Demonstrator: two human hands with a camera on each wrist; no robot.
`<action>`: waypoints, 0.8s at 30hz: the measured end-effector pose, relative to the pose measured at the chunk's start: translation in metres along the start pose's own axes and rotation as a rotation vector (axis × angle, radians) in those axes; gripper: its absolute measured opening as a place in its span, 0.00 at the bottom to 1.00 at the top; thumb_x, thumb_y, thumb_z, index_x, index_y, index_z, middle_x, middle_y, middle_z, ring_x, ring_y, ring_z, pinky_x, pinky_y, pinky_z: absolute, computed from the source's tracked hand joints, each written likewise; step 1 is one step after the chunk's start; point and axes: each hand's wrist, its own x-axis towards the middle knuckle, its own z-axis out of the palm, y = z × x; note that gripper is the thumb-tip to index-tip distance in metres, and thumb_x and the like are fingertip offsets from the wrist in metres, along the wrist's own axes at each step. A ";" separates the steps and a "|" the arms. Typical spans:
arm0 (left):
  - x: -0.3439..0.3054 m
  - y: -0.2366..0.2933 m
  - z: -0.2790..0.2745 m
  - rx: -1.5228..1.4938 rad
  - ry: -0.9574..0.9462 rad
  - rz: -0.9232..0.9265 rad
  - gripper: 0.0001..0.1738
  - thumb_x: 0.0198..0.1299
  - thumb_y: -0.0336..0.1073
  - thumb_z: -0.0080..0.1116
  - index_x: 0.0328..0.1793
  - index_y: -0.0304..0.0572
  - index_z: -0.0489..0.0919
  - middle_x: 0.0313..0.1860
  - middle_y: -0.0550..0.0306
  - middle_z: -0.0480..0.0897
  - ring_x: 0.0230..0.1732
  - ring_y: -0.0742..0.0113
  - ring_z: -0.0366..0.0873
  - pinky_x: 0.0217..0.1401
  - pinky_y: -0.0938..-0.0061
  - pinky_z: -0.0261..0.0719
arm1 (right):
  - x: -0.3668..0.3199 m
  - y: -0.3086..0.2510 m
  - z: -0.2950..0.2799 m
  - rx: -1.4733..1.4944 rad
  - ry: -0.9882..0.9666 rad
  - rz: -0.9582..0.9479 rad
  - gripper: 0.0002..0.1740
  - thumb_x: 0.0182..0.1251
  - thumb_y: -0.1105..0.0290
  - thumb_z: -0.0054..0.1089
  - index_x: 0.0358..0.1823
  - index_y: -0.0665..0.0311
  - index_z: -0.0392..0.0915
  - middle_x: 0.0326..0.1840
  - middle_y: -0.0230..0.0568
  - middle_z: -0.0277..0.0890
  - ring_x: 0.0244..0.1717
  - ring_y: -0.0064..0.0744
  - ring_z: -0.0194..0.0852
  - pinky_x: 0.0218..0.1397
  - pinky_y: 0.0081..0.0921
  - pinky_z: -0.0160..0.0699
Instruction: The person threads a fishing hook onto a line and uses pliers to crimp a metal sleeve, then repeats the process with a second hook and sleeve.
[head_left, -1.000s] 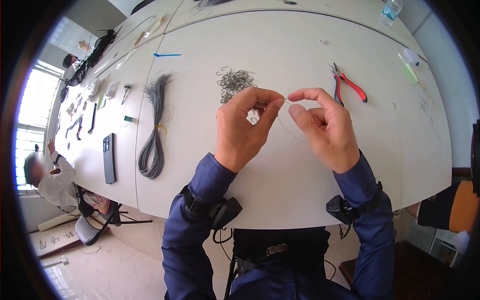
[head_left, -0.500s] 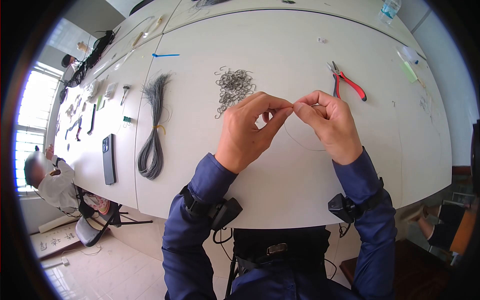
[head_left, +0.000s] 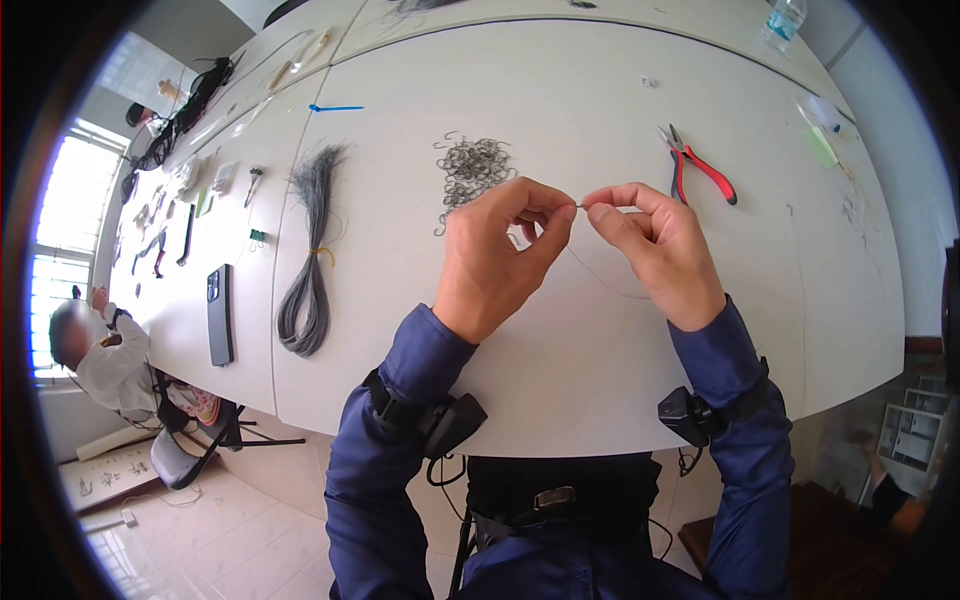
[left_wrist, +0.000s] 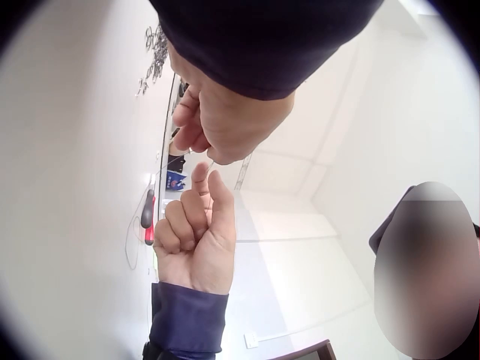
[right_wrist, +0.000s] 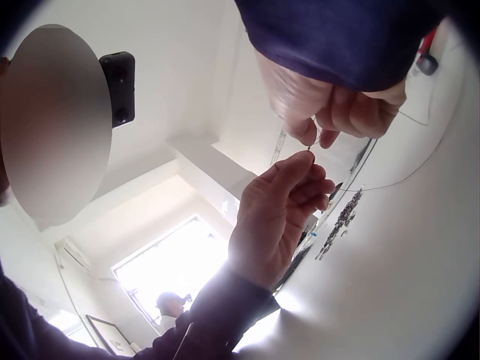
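Note:
My left hand (head_left: pixel 500 260) pinches a small hook between thumb and forefinger; only a short dark end (head_left: pixel 579 206) shows, the rest hidden by the fingers. Facing it, my right hand (head_left: pixel 665 250) pinches a thin grey line (head_left: pixel 610 287) close to that end, thumb and forefinger nearly together. The line hangs in a loose curve below both hands. Right behind the left hand lies a pile of small metal hooks (head_left: pixel 475 165). In the right wrist view, the left hand (right_wrist: pixel 274 210) points its fingertips up at the right hand (right_wrist: pixel 330 105).
Red-handled pliers (head_left: pixel 700 170) lie to the right on the white table (head_left: pixel 560 390). Left of the hooks is a tied bundle of grey line (head_left: pixel 305 300), with a phone (head_left: pixel 220 315) beyond it. A blue cable tie (head_left: pixel 335 108) lies farther back.
My right thumb and forefinger were spread apart, then closed together against the left fingertips. Now the fingertips have drawn slightly apart, with the short dark end showing between them.

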 end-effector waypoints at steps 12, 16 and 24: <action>0.002 -0.001 -0.003 -0.232 0.013 -0.200 0.08 0.68 0.31 0.66 0.43 0.30 0.83 0.35 0.55 0.87 0.35 0.72 0.86 0.42 0.79 0.82 | -0.001 0.006 0.007 -0.163 0.105 -0.173 0.11 0.76 0.66 0.61 0.45 0.68 0.77 0.14 0.21 0.56 0.18 0.12 0.49 0.24 0.20 0.51; 0.002 0.003 -0.005 -0.341 -0.065 -0.201 0.09 0.69 0.32 0.65 0.43 0.30 0.82 0.35 0.56 0.86 0.35 0.72 0.85 0.40 0.78 0.81 | 0.001 0.008 0.005 -0.118 0.069 -0.154 0.11 0.75 0.66 0.62 0.44 0.68 0.78 0.14 0.20 0.57 0.18 0.11 0.49 0.24 0.20 0.50; 0.001 0.001 -0.005 -0.408 -0.095 -0.198 0.10 0.69 0.33 0.64 0.42 0.29 0.82 0.32 0.57 0.86 0.35 0.74 0.85 0.41 0.79 0.82 | -0.001 0.006 0.006 -0.140 0.050 -0.135 0.10 0.75 0.66 0.63 0.43 0.68 0.78 0.13 0.19 0.56 0.17 0.10 0.47 0.23 0.20 0.48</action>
